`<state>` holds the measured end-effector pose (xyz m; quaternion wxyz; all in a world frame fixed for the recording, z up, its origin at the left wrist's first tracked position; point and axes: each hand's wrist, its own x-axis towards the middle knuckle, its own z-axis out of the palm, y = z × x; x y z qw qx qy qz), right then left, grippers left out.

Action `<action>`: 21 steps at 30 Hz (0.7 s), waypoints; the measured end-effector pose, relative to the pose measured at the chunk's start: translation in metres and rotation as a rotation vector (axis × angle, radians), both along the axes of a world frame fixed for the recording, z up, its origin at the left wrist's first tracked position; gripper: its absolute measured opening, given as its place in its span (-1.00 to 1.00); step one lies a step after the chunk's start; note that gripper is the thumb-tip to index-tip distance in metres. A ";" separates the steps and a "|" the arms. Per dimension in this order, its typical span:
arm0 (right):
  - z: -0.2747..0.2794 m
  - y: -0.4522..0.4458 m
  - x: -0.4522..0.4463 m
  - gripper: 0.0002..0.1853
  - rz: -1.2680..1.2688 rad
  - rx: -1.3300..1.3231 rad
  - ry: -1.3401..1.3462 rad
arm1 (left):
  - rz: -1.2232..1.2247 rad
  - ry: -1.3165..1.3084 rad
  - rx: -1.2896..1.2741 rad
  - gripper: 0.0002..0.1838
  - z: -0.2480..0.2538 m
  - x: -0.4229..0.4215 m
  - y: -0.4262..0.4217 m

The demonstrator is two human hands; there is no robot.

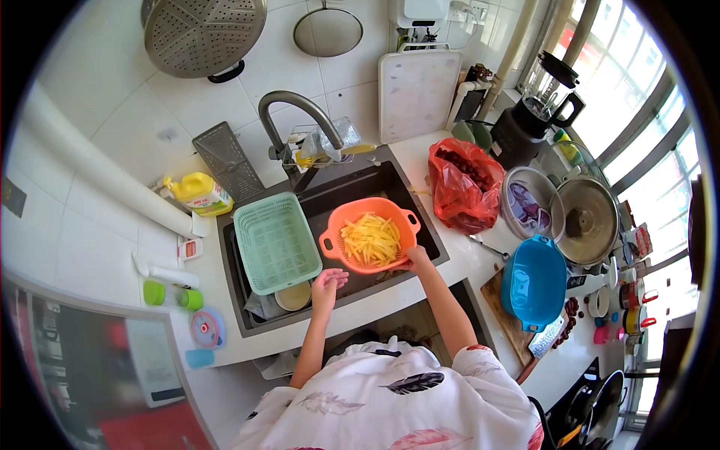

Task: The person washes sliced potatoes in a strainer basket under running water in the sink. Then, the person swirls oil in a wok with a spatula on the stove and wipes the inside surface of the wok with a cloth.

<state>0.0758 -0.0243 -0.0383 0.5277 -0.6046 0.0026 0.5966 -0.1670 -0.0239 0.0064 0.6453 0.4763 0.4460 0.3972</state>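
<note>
My right hand (414,259) grips the lower right rim of an orange colander (351,259), which is held over the dark sink (390,176). Pale yellow cut strips, like potato sticks, lie in the colander (371,238). Just below the colander's left side is my left hand (330,283), its fingers extended and apart from the rim. A light green plastic basket (276,244) rests over the sink's left part, close to that hand. Beneath the basket, a round pale bowl (293,296) shows in part.
The faucet (300,120) arches over the sink's back. To the right stand a red plastic bag (465,187), a steel bowl (531,202), a blue basin (534,283) on a cutting board (499,296), and a cleaver (547,336). A yellow detergent bottle (199,193) is at left.
</note>
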 end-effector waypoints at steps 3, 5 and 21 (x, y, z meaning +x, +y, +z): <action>0.006 -0.010 -0.001 -0.62 -0.053 0.124 -0.058 | 0.102 -0.064 0.006 -0.77 0.004 -0.005 0.002; 0.011 -0.013 0.007 -0.61 0.022 0.050 -0.045 | 0.193 -0.085 0.062 -0.78 0.010 -0.008 0.000; 0.037 -0.059 0.021 -0.61 -0.068 0.189 -0.036 | 0.398 -0.126 0.121 -0.84 0.031 -0.006 0.000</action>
